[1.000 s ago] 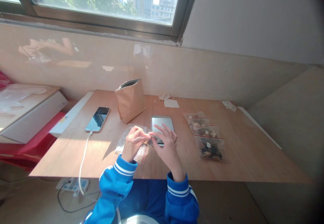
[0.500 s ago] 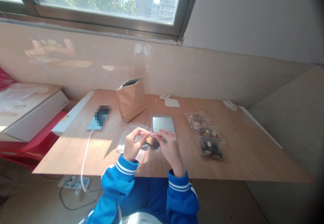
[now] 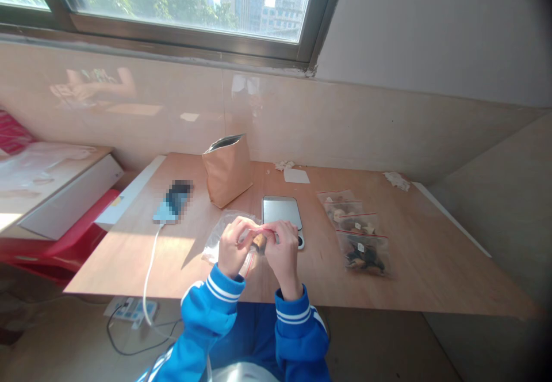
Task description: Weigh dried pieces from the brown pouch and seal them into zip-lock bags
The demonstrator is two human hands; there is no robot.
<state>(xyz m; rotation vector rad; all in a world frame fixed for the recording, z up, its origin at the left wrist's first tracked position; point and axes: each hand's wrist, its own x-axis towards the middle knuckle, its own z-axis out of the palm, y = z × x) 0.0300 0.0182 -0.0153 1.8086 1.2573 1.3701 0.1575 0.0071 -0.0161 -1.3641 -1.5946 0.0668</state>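
Observation:
My left hand (image 3: 233, 245) and my right hand (image 3: 282, 252) meet over the near edge of the wooden table (image 3: 422, 267). Both pinch the red-striped top of a small clear zip bag (image 3: 260, 240) with brown pieces inside. The fingers of each hand are curled closed on it. Under my left hand lies a pile of empty clear bags (image 3: 222, 229). A small silver scale (image 3: 282, 214) sits just behind my hands.
A brown paper bag (image 3: 227, 169) stands open at the back. A phone (image 3: 173, 202) on a white cable (image 3: 150, 272) lies to the left. Several filled zip bags (image 3: 357, 238) lie in a row at the right. Paper scraps (image 3: 295, 175) lie near the wall.
My right hand's fingers, spread a second ago, have closed onto the bag's top. Both hands have drawn together and a little nearer to me, with the bag between them.

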